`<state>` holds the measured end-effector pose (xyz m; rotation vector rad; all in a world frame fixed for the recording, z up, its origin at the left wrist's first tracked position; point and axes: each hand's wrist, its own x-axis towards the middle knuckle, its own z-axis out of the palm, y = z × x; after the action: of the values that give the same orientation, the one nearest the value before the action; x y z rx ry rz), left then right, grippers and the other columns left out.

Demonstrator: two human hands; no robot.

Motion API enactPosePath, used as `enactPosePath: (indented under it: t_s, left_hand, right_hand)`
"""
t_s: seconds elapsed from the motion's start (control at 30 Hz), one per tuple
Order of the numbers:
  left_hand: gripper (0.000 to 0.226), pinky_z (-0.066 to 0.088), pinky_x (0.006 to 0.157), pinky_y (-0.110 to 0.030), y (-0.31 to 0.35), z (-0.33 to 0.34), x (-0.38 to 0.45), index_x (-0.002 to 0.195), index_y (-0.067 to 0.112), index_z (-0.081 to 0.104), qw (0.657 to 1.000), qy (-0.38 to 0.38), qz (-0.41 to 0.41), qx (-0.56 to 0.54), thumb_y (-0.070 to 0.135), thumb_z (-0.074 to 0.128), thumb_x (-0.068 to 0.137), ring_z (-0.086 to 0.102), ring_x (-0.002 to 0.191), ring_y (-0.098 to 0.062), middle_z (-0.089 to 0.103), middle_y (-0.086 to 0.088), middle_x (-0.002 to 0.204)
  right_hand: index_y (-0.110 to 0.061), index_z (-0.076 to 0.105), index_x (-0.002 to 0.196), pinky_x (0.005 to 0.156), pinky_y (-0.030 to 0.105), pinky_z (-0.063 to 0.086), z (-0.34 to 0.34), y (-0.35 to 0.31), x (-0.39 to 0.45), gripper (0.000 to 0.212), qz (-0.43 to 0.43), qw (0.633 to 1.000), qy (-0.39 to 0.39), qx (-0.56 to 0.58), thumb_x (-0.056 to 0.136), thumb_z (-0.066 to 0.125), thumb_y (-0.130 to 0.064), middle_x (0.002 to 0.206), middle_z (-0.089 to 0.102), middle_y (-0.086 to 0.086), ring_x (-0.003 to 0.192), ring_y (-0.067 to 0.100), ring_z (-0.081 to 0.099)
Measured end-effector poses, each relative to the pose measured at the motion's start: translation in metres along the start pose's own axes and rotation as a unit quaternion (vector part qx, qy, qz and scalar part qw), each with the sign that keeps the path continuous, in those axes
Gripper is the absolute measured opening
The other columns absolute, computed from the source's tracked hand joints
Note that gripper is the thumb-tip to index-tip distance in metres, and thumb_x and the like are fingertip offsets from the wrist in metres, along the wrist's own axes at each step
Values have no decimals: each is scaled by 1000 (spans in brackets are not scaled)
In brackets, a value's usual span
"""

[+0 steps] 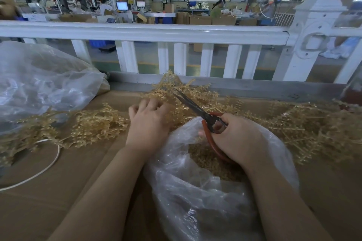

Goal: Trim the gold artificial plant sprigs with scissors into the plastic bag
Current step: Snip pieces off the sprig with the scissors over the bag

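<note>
A worker's left hand (148, 123) reaches, fingers (137, 106) loosely curled, into a heap of gold sprigs (184, 96) on a brown tabletop (58, 191); whether those fingers already pinch a stem cannot be told. The right hand (236, 139) grips red-handled scissors (197, 110), fingers through the loops, blades narrowly parted and pointing up and away to the left, their tips over the sprigs just beyond the left fingers. The sprig being reached for lies between the two hands, nearer the left; its long axis is lost in the tangle. Directly beneath the right fingers gapes the clear plastic bag (195, 191), gold trimmings (205, 158) already inside, so a cut piece would likely drop in. More sprigs spread to either side, beside a white cord (52, 160) and a second bag (39, 84). Behind a white railing (137, 31), a factory floor.
</note>
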<state>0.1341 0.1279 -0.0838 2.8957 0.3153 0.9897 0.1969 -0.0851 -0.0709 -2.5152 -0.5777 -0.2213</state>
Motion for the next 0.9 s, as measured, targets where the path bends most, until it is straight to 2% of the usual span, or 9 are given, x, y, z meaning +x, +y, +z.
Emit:
enactPosePath:
  t_s: [0.1,0.17,0.3,0.43,0.6,0.73,0.8,0.83,0.9]
  left_hand:
    - [54,25,102,-46,1,3,0,134,39,51,997,-59,-37,18,30,68,84,48,124,-23,56,0,128]
    - [50,25,104,-47,0,6,1,134,37,52,995,-71,-68,25,39,65,86,46,126,-22,56,1,130]
    - [41,25,103,-45,0,9,2,114,28,60,989,-69,-132,22,53,64,82,47,123,-21,58,3,124]
    - [33,25,102,-45,0,7,4,96,23,60,974,-110,-196,-29,53,60,83,52,112,-21,60,1,113]
    - [27,14,82,-33,4,0,1,79,21,53,982,27,-170,-80,41,51,96,48,90,-17,56,5,90]
    - [24,11,78,-28,7,-8,2,76,22,55,969,92,-184,-137,34,58,97,49,84,-16,57,10,80]
    - [22,19,81,-28,6,-12,2,76,24,58,954,122,-198,-191,33,61,96,55,81,-17,60,11,75]
    - [20,29,84,-31,6,-13,1,78,23,62,943,132,-201,-230,33,63,96,59,79,-17,63,10,74]
    - [17,51,77,-36,7,-16,1,85,21,70,908,142,-221,-327,34,66,95,65,76,-13,68,8,76]
  right_hand:
    - [-38,60,84,55,24,47,-1,0,0,49,3,1000,-5,5,73,58,-86,65,64,-17,62,0,59]
    - [-39,60,84,55,24,48,-1,0,0,48,4,1000,-6,6,74,57,-86,64,64,-17,62,0,59]
    - [-37,62,86,54,23,49,1,0,-1,49,3,1000,10,-12,76,57,-85,64,63,-17,60,0,57]
    - [-40,57,90,50,18,35,0,0,-1,46,-7,1000,23,-16,76,57,-85,69,62,-20,61,-2,52]
    - [-36,62,102,53,17,33,0,3,-1,52,-12,999,29,-19,79,55,-82,76,63,-19,66,-3,50]
    - [-35,63,104,57,20,39,-2,3,-2,52,-16,999,25,-24,80,55,-81,76,61,-21,69,-5,50]
    - [-36,62,103,57,21,44,-3,1,-3,50,-29,999,25,-36,82,53,-80,73,60,-22,67,-5,51]
    - [-37,62,101,57,22,46,-4,0,-4,49,-37,998,26,-40,82,52,-80,71,60,-22,65,-4,52]
    - [-37,60,94,55,23,46,-6,-2,-5,47,-56,997,26,-53,81,49,-81,68,59,-20,62,-3,52]
